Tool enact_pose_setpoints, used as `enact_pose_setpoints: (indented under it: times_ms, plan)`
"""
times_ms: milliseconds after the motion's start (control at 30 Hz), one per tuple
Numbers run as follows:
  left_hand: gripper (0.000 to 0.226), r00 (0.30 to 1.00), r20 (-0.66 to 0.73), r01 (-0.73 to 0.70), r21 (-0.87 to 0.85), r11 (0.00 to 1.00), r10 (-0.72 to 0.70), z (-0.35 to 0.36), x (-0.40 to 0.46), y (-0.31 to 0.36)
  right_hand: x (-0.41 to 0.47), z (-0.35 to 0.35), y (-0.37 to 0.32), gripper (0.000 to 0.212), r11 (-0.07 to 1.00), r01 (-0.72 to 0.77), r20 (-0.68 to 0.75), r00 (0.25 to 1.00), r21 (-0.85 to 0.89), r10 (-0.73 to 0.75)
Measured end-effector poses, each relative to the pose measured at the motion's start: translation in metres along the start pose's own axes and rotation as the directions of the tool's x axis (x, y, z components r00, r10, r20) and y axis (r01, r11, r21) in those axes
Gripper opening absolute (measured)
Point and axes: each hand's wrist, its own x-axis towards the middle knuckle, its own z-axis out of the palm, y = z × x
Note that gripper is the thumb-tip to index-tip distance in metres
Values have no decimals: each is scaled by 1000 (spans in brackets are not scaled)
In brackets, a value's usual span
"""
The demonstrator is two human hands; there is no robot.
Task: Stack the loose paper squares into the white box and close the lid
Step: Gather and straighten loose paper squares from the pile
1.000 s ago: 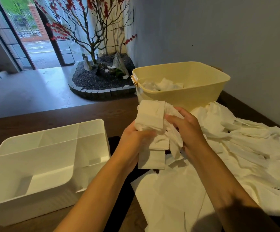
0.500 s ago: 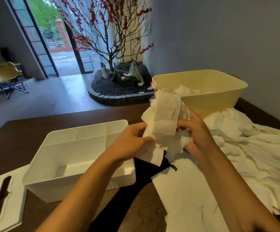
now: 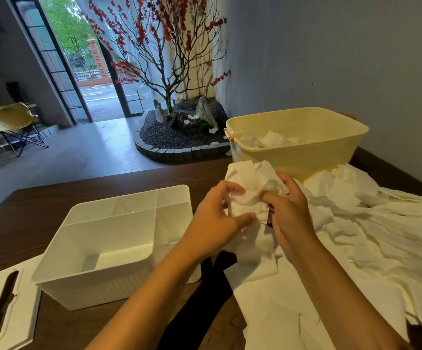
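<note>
Both hands, left hand (image 3: 216, 218) and right hand (image 3: 289, 210), are gripping a bundle of paper squares (image 3: 249, 190) at frame centre, apparently squaring it for loading; the white box (image 3: 109, 248) is sitting open at lower left, with its lid (image 3: 5, 309) off beside it.

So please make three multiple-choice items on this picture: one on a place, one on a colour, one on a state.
1. Where does the lid lie?
A. left of the white box
B. inside the tub
C. on the paper pile

2. What colour is the tub?
A. blue
B. pale yellow
C. black

3. What are the hands doing?
A. resting flat on the table
B. closing the lid
C. holding a bunch of paper

Key: 1 A, it lies at the box's left corner; 2 B, its walls are pale yellow; 3 C, left hand and right hand grip the bunch.
</note>
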Motion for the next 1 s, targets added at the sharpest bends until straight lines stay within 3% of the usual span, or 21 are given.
enact_pose_setpoints:
  times_ms: [167,367,433,500,567,633,733,900,1000]
  plan:
    - [56,994,-114,-12,-92,996,1,7,5,-1,-4,1,-6,54,1000,21,39,999,20,-21]
    - [80,993,-99,-82,-109,991,71,1,7,-4,-3,-6,-15,28,999,20,38,999,27,-21]
    - [70,990,-142,-33,-182,983,7,1,8,-2,-3,-5,-16,22,1000,21,37,999,18,-22]
    - [46,983,-110,99,-360,927,-148,0,12,-2,-3,-4,-17,16,999,37,39,999,12,-37]
    - [32,970,49,233,-482,845,-240,0,13,0,-5,-4,-19,16,998,63,37,997,-2,-63]
    - [33,953,166,302,-490,817,-253,4,11,-2,-5,-6,-20,20,983,151,46,988,-107,-147]
    - [37,948,150,314,-567,761,-280,9,8,-5,-8,-6,-20,25,917,293,86,956,-270,-280]
    - [32,934,101,318,-674,667,-343,15,8,-8,-11,-4,-13,39,850,344,133,939,-399,-317]
    - [33,931,91,319,-673,668,-353,13,6,-11,-12,-5,-11,48,764,425,221,905,-486,-363]
